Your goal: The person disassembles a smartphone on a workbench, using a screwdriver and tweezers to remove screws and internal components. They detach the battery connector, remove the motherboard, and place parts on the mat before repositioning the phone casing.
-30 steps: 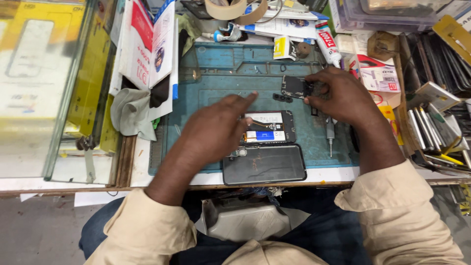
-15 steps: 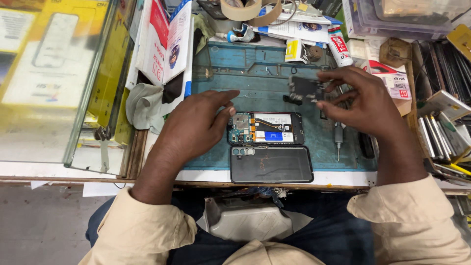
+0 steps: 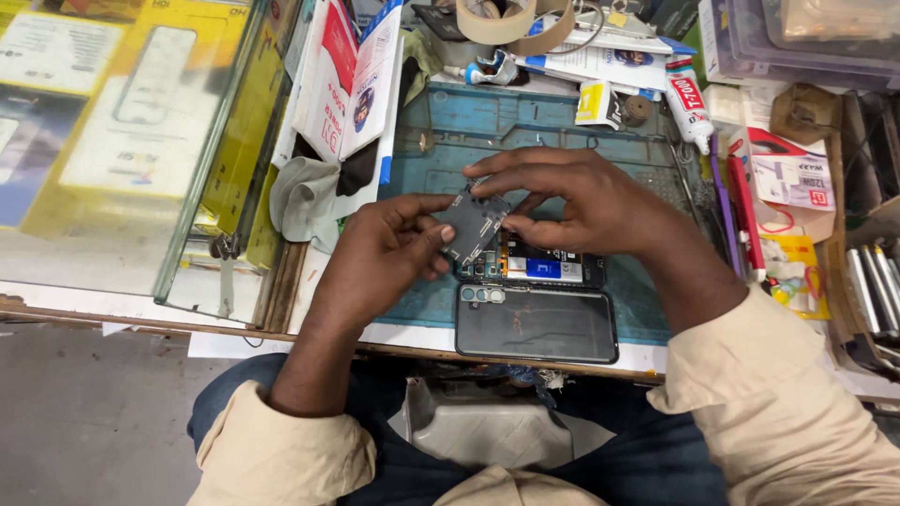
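Both hands meet over an opened phone (image 3: 548, 267) lying on a blue work mat (image 3: 525, 126). My left hand (image 3: 389, 248) and my right hand (image 3: 572, 201) pinch a small dark grey plastic cover piece (image 3: 472, 223) between their fingertips, just above the phone's left end. The phone's inner parts show, with a blue-labelled battery. Its dark back cover (image 3: 536, 323) lies flat on the mat directly in front of it, nearer me.
A grey cloth (image 3: 305, 201) and a red-and-white box (image 3: 342, 80) stand left of the mat. A glue tube (image 3: 687, 103), tape rolls (image 3: 511, 19), red and purple tools (image 3: 736, 211) and small boxes crowd the back and right. A glass counter (image 3: 122, 150) lies at the left.
My right hand brought the dark cover piece from the right of the mat to above the phone. My left hand lifted off the phone and took hold of the piece too.
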